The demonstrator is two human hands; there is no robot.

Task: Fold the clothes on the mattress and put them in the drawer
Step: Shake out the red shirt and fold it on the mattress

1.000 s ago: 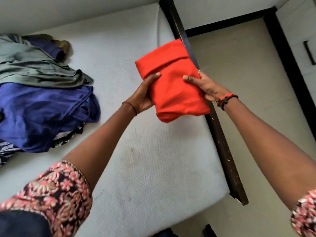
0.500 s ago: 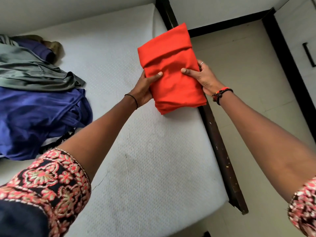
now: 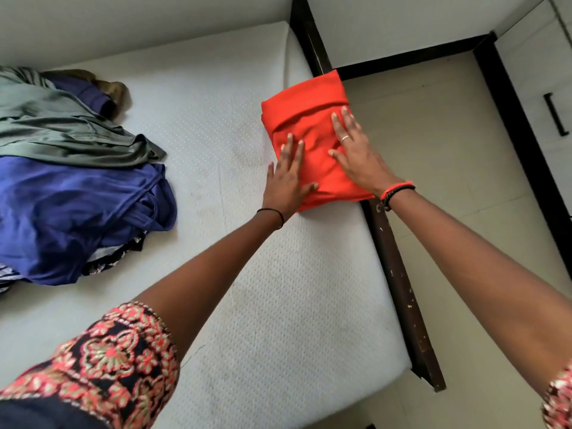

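Head view. A folded orange-red garment [image 3: 309, 99] lies flat at the right-hand edge of the white mattress [image 3: 278, 289], with its right margin reaching over the dark wooden bed rail [image 3: 399, 280]. Its long axis runs from the person toward the far wall, roughly parallel to the rail. The turned-over fold forms a band across the far end, and the near end is a plain folded edge.

The left hand [image 3: 286, 184] lies palm down on the garment's near left part, fingers straight and slightly spread, the outer fingers over the mattress. The right hand [image 3: 356, 153], bearing a ring [image 3: 344, 139], lies palm down on the right half, fingers straight and spread, pointing toward the far band. Neither hand pinches the cloth.

Well apart, at the mattress's left, lies an unfolded heap: a blue garment [image 3: 77, 212] beneath a grey-green garment [image 3: 62, 131].
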